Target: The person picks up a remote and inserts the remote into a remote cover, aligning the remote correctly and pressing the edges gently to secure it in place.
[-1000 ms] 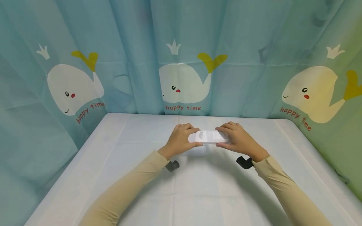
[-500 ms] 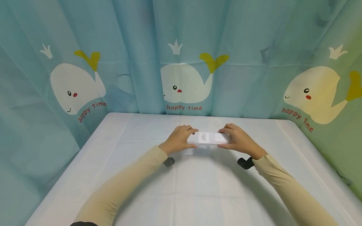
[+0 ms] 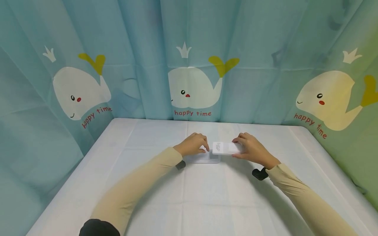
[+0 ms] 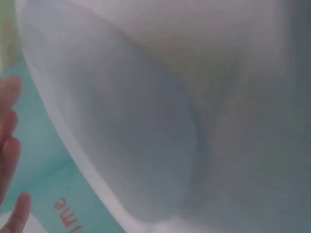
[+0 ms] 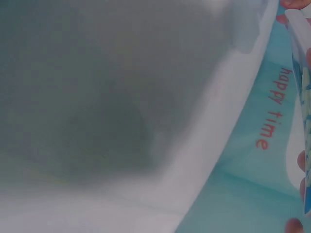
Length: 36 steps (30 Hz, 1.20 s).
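A slim white box (image 3: 224,148) with small printed text on its top is held level above the table, its right end between the right hand's (image 3: 249,149) thumb and fingers. In the right wrist view the box (image 5: 306,97) shows a blue-patterned side at the right edge, with fingertips along it. Just off the box's left end is the left hand (image 3: 193,144), its index finger bent downward and thumb below. The left hand's fingers (image 4: 9,155) show loosely spread in the left wrist view. Beneath lies a pale, see-through flat tray (image 3: 203,160) with rounded corners, partly hidden by hand and box.
A white cloth covers the table (image 3: 206,203). Behind it hangs a blue-green curtain (image 3: 147,91) with whale prints. Dark camera mounts (image 3: 260,174) sit at both wrists, and a black rounded thing (image 3: 99,227) is by the left sleeve.
The left hand has come off the box's left end and its fingers have drawn in. The right hand has moved slightly right and down with the box; more of the tray shows.
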### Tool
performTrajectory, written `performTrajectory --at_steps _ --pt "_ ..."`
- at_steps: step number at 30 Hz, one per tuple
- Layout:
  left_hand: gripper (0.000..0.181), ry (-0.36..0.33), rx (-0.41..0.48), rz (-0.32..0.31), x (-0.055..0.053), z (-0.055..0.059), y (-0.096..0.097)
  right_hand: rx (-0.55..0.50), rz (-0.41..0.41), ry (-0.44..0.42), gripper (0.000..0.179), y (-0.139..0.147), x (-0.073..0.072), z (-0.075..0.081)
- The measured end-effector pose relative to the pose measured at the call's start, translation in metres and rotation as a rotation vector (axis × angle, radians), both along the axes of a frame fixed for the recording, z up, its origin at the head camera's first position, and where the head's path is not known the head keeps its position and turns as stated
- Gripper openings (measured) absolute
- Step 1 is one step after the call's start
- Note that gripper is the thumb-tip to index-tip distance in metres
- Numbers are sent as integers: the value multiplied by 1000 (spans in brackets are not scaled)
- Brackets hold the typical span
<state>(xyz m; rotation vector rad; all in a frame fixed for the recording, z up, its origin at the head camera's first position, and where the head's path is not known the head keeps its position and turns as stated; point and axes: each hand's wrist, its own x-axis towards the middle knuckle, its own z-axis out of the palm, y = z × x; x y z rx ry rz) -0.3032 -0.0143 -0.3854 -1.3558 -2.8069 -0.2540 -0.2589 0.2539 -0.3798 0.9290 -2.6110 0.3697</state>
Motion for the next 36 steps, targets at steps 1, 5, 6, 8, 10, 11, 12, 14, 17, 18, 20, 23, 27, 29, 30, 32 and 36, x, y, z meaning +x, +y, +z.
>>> performTrajectory --at_steps 1,5,6,8,10,11,12,14,17,18,20,23,27,29,30,32,36 --pt "15 5 -12 -10 -1 -2 2 7 -5 -5 47 0 0 -1" --pt "15 20 -31 -42 -3 -8 6 29 -24 -26 48 -1 -1 -6" --pt "15 24 -31 -47 -3 -10 7 34 -26 -27 48 -1 -1 -7" --pt "16 29 -31 -50 -4 -12 8 42 -30 -25 48 -2 -1 -8" --pt "16 24 -29 -51 -5 -13 8 45 -32 -21 49 -3 0 -9" --pt "16 26 -32 -52 -6 -13 8 46 -34 -19 48 -4 0 -9" --pt "17 24 -33 -53 -6 -14 8 47 -36 -19 48 -5 0 -10" --pt "18 17 -42 -53 -6 -14 9 51 -44 -20 48 -6 0 -10" --pt "19 13 -66 -47 -6 -14 9 57 -57 -25 48 -8 0 -11" --pt "19 12 -72 -44 -6 -14 10 57 -59 -27 48 -9 1 -11" --pt "18 21 -83 -36 -5 -14 11 60 -61 -29 48 -10 1 -11" --pt "14 47 -83 -23 -5 -13 12 60 -64 -35 48 -11 2 -11" --pt "7 83 -51 -12 -4 -13 14 71 -68 -32 48 -12 2 -12" --pt "5 92 -41 -8 -4 -13 14 77 -60 -22 48 -13 2 -13" --pt "4 95 -38 -6 -4 -13 15 78 -55 -17 47 -13 2 -13" --pt "3 103 -43 -2 -4 -14 15 78 -43 -7 47 -14 2 -13" --pt "4 117 -47 10 -5 -15 16 73 -18 -4 47 -14 2 -13"
